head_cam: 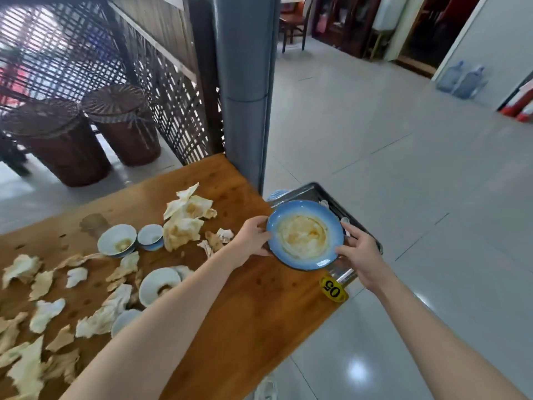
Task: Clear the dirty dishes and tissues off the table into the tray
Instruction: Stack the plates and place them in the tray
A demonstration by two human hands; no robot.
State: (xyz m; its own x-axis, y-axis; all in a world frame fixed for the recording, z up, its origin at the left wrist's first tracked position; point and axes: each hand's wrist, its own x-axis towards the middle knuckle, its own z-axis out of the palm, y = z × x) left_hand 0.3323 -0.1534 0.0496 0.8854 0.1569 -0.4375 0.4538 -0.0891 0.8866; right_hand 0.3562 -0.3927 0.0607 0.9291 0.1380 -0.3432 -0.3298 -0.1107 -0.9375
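Note:
A blue plate (305, 234) smeared with yellowish sauce hangs over the metal tray (313, 189) at the table's right end. My left hand (251, 237) grips its left rim and my right hand (357, 253) holds its right rim. On the wooden table (253, 307) lie several dirty white-and-blue bowls (116, 240) and many crumpled, stained tissues (184, 219). The plate hides most of the tray; a blue dish (276, 194) shows at the tray's far corner.
A yellow tag marked 05 (333, 290) sits at the table's right corner. A grey pillar (245, 82) stands behind the table. Two wicker baskets (86, 134) stand by a lattice screen on the left. Tiled floor opens to the right.

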